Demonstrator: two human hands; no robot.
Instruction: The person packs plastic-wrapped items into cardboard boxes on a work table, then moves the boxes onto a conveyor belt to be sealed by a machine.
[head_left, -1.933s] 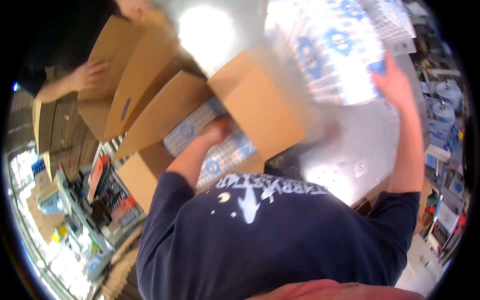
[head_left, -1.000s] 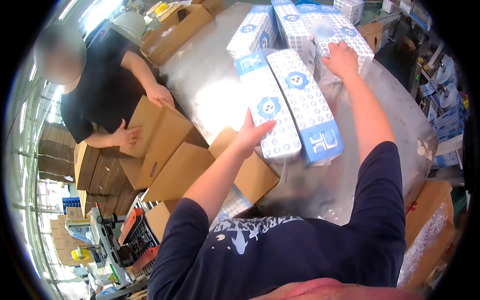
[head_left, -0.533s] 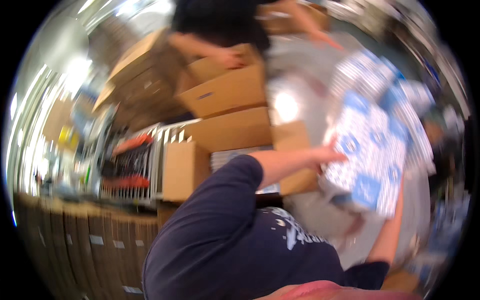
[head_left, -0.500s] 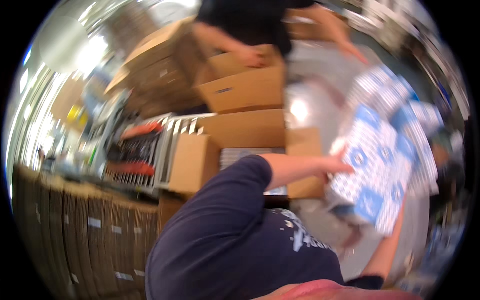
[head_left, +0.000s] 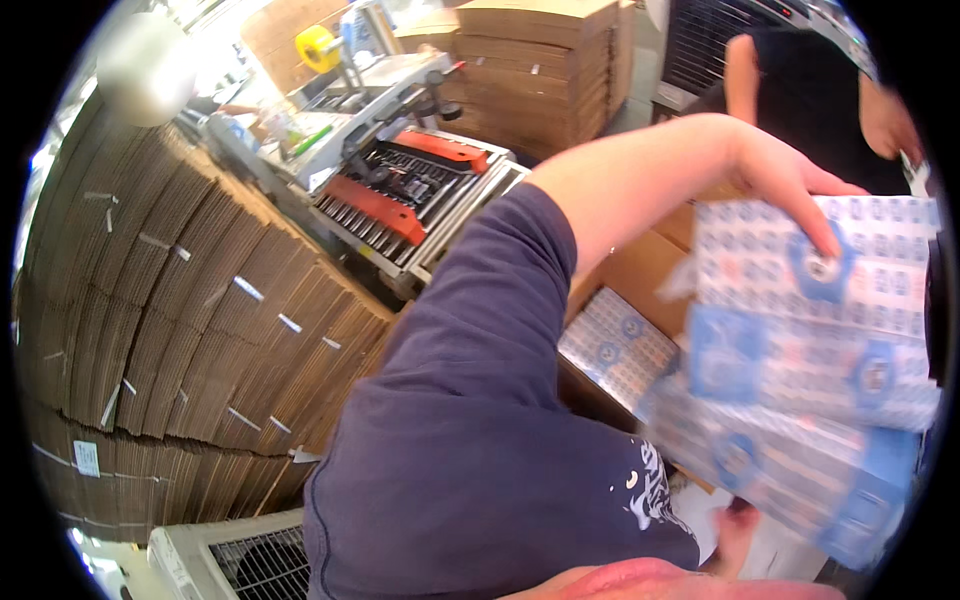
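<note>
My left hand [head_left: 785, 190] grips the far edge of a stack of blue-and-white printed packs [head_left: 810, 350], its thumb on the top face and other fingers partly hidden. Lower down, my right hand [head_left: 735, 530] is blurred at the near side of the packs, with its fingers mostly hidden. The packs are tilted and overlap beside an open cardboard box [head_left: 650, 265]. Inside the box lies another layer with the same print [head_left: 620, 345]. My left arm and the packs cover much of the box.
A roller conveyor machine with red guides [head_left: 375, 208] and a yellow tape roll [head_left: 318, 48] stands beyond my arm. Flattened cartons [head_left: 200, 300] are stacked at left, more cartons [head_left: 540, 70] farther back. A fan unit [head_left: 250, 560] is near. Another person [head_left: 810, 100] stands far right.
The view has swung, shifting the conveyor, box and other person across the picture. The packs in my hands have come closer and now partly cover the box.
</note>
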